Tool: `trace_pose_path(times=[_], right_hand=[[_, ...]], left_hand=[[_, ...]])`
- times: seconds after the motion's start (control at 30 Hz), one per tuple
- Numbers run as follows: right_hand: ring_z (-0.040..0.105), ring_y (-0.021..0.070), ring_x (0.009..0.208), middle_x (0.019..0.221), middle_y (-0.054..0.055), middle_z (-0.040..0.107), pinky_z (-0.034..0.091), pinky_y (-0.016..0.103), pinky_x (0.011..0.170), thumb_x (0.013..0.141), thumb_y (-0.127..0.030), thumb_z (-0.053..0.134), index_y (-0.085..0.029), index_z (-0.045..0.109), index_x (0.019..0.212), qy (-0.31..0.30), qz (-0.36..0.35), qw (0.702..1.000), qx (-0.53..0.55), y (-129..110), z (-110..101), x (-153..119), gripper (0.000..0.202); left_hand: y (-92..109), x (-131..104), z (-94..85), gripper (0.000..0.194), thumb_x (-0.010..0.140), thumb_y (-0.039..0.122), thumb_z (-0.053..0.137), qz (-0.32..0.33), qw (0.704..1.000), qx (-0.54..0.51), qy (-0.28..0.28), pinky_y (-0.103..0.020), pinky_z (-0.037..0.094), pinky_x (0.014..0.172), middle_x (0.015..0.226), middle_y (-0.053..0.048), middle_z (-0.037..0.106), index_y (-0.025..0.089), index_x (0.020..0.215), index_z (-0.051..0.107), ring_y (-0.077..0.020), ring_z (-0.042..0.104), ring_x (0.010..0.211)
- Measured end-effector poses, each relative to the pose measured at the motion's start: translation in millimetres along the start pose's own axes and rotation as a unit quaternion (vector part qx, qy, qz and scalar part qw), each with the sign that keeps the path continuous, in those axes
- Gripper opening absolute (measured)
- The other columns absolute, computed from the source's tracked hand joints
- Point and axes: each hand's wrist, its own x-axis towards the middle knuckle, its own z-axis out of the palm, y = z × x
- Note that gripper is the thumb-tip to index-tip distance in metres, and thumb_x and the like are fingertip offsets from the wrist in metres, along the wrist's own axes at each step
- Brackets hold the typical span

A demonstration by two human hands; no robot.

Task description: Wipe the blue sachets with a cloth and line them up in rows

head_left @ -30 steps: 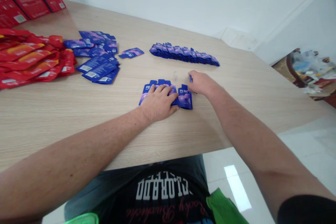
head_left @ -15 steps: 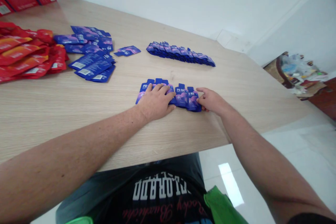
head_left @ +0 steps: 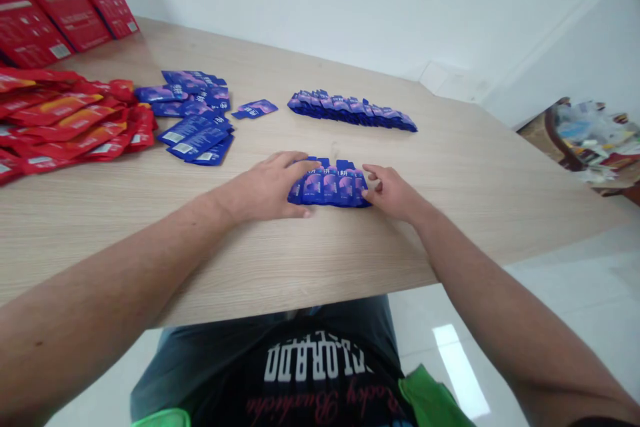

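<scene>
A short row of overlapping blue-purple sachets [head_left: 330, 185] lies on the table in front of me, spouts pointing away. At its left end rests my left hand [head_left: 267, 187], with its fingers along the upper edge and its thumb apart near the lower edge. My right hand [head_left: 393, 192] touches the right end of the row, index finger stretched out and thumb apart from it, the other fingers curled. Farther back, a longer, tightly overlapped row of the same sachets [head_left: 353, 109] stretches across the table. The left hand partly covers the leftmost sachets.
A loose pile of blue sachets [head_left: 195, 113] lies to the left, with a stray sachet [head_left: 255, 109] beside it. Red-orange pouches [head_left: 75, 120] are heaped farther left, before red boxes [head_left: 73, 13]. A white wall [head_left: 350, 7] borders the wooden table [head_left: 240, 273]. A cluttered container [head_left: 580, 133] stands at right.
The row's sachets have been drawn closer together, making it shorter. My left hand has shifted from on top of the sachets to their left end; my right hand stays at the right end.
</scene>
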Motion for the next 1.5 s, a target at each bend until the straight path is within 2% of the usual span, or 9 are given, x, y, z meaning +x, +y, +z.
trace_pose_path(times=[0.1, 0.2, 0.33, 0.6, 1.03, 1.3, 1.37, 1.43, 1.5], right_hand=[[0.035, 0.0396, 0.145, 0.158, 0.022, 0.039, 0.032, 0.058, 0.118, 0.079, -0.070, 0.069, -0.015, 0.035, 0.157, 0.016, -0.114, 0.993, -0.037, 7.2, 2.9, -9.6, 0.101], [0.021, 0.0402, 0.153, 0.166, 0.022, 0.024, 0.023, 0.059, 0.122, 0.075, -0.082, 0.062, -0.017, 0.024, 0.162, -0.004, -0.163, 0.984, -0.072, 5.1, 11.0, -8.6, 0.115], [0.024, 0.0405, 0.152, 0.167, 0.019, 0.023, 0.025, 0.059, 0.122, 0.076, -0.085, 0.058, -0.023, 0.029, 0.161, -0.024, -0.177, 0.979, -0.099, -8.8, 24.9, 5.8, 0.110], [0.032, 0.0392, 0.147, 0.159, 0.020, 0.038, 0.026, 0.059, 0.121, 0.086, -0.074, 0.056, -0.020, 0.051, 0.150, -0.003, -0.250, 0.963, -0.102, -21.8, 38.3, 23.1, 0.084], [0.034, 0.0394, 0.146, 0.159, 0.020, 0.040, 0.029, 0.059, 0.120, 0.083, -0.071, 0.063, -0.019, 0.049, 0.151, -0.016, -0.242, 0.965, -0.094, 31.5, 11.9, 23.2, 0.086], [0.032, 0.0371, 0.148, 0.159, 0.023, 0.038, 0.027, 0.056, 0.121, 0.084, -0.076, 0.057, -0.013, 0.043, 0.153, 0.002, -0.259, 0.966, 0.003, 24.5, 8.9, 21.9, 0.094], [0.042, 0.0329, 0.143, 0.158, 0.019, 0.041, 0.035, 0.052, 0.118, 0.094, -0.068, 0.049, -0.017, 0.041, 0.154, 0.035, -0.203, 0.977, 0.061, 26.7, -0.6, 20.0, 0.079], [0.058, 0.0285, 0.126, 0.150, 0.017, 0.051, 0.046, 0.047, 0.107, 0.100, -0.053, 0.046, -0.019, 0.039, 0.155, 0.062, -0.063, 0.992, 0.090, 32.8, -11.1, 17.9, 0.065], [0.068, 0.0248, 0.103, 0.129, 0.017, 0.067, 0.052, 0.042, 0.095, 0.098, -0.041, 0.052, -0.017, 0.044, 0.151, 0.058, 0.067, 0.992, 0.087, 40.6, -18.5, 15.9, 0.059]], left_hand=[[-22.5, -15.3, 3.7, 0.107, 0.074, 0.073, 0.068, -0.033, 0.999, -0.008, -0.035, -0.048, 0.034, 0.120, 0.160, -0.018, 0.034, 0.020, 0.158, 0.030, -0.0360, 0.035, 0.148], [-28.7, -17.3, 16.2, 0.108, 0.076, 0.074, 0.066, -0.048, 0.998, -0.007, -0.027, -0.048, 0.032, 0.121, 0.161, -0.022, 0.032, 0.015, 0.159, 0.028, -0.0370, 0.034, 0.148], [-24.5, -2.8, 27.6, 0.100, 0.081, 0.073, 0.062, -0.028, 1.000, -0.002, -0.011, -0.049, 0.033, 0.121, 0.160, -0.022, 0.035, 0.016, 0.157, 0.032, -0.0365, 0.037, 0.147], [-19.1, 18.3, 41.7, 0.082, 0.090, 0.067, 0.054, 0.023, 0.999, 0.027, -0.012, -0.051, 0.033, 0.119, 0.153, -0.023, 0.043, 0.014, 0.152, 0.043, -0.0362, 0.042, 0.142], [28.4, 72.1, 68.8, 0.077, 0.091, 0.063, 0.053, -0.003, 0.999, 0.042, 0.033, -0.049, 0.034, 0.118, 0.148, -0.023, 0.048, 0.011, 0.147, 0.046, -0.0357, 0.045, 0.139], [19.3, 62.1, 63.1, 0.082, 0.090, 0.067, 0.053, -0.011, 0.999, 0.036, 0.018, -0.050, 0.034, 0.119, 0.152, -0.022, 0.043, 0.012, 0.151, 0.042, -0.0371, 0.041, 0.141], [17.9, 58.7, 61.1, 0.082, 0.089, 0.069, 0.052, -0.023, 0.999, 0.035, 0.016, -0.052, 0.033, 0.119, 0.152, -0.021, 0.043, 0.015, 0.151, 0.042, -0.0371, 0.040, 0.142], [18.5, 57.1, 60.2, 0.081, 0.089, 0.069, 0.052, -0.036, 0.999, 0.035, 0.014, -0.054, 0.032, 0.118, 0.153, -0.018, 0.044, 0.018, 0.151, 0.041, -0.0370, 0.040, 0.142], [19.9, 57.2, 60.3, 0.081, 0.089, 0.070, 0.051, -0.048, 0.998, 0.039, 0.011, -0.056, 0.033, 0.117, 0.154, -0.017, 0.043, 0.020, 0.151, 0.041, -0.0377, 0.039, 0.142]])
